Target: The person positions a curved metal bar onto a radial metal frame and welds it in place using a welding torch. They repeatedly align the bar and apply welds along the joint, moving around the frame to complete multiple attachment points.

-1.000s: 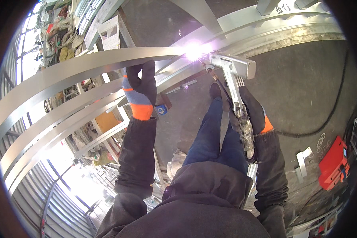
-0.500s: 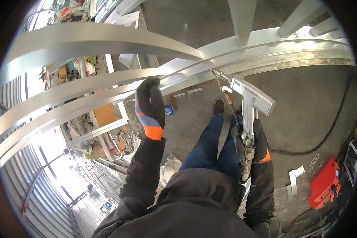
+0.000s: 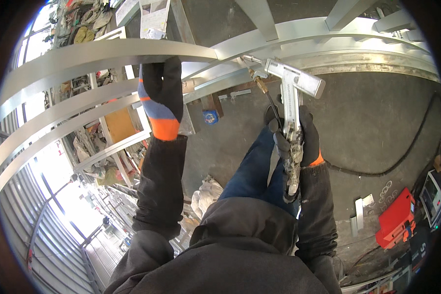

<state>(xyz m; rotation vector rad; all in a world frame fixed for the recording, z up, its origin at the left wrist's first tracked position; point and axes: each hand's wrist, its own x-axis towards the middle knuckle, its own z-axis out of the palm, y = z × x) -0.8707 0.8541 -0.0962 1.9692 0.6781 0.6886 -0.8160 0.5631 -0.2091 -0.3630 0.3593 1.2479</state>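
Observation:
My right hand, in a dark glove, is closed round the tape-wrapped grip of a silver welding gun. The gun points up and to the left, its nozzle tip close to the joint of a metal frame. A cable hangs beside the grip. My left hand, in a dark, grey and orange glove, is raised to the upper metal bar of the frame. Its fingers meet the lower side of that bar and seem to grip it; the fingertips are partly hidden there.
Further bars curve across the left. A blue round object lies on the floor by the frame. A black hose loops at right, near a red case and a machine with a panel. Piled scrap lies beyond the bars.
My left hand has moved up and left, from beside the bars to the upper bar. The welding gun has shifted up and left with my right hand, and the view has moved slightly.

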